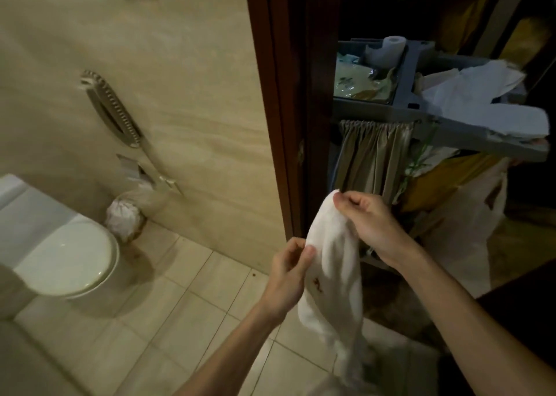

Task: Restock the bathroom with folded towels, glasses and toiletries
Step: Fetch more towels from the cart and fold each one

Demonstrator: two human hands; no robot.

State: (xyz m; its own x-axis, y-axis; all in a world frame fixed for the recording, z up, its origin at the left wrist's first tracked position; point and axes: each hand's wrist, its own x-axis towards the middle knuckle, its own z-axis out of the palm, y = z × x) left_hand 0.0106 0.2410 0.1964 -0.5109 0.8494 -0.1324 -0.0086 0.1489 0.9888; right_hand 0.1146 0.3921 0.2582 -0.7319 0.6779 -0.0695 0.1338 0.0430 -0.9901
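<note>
A white towel with a small reddish-brown mark hangs in the air between my hands, in front of the bathroom doorway. My right hand pinches its top edge. Lower and to the left, my left hand pinches the towel's left edge with thumb and fingertips. The towel's lower end droops toward the tiled floor. Behind the towel stands a grey housekeeping cart; a toilet paper roll and packets lie in its top tray.
A white toilet with its lid down is at the left. A small bin with a white liner stands by the wall. The dark wooden door frame divides bathroom from cart. White and yellow bags hang on the cart's right side.
</note>
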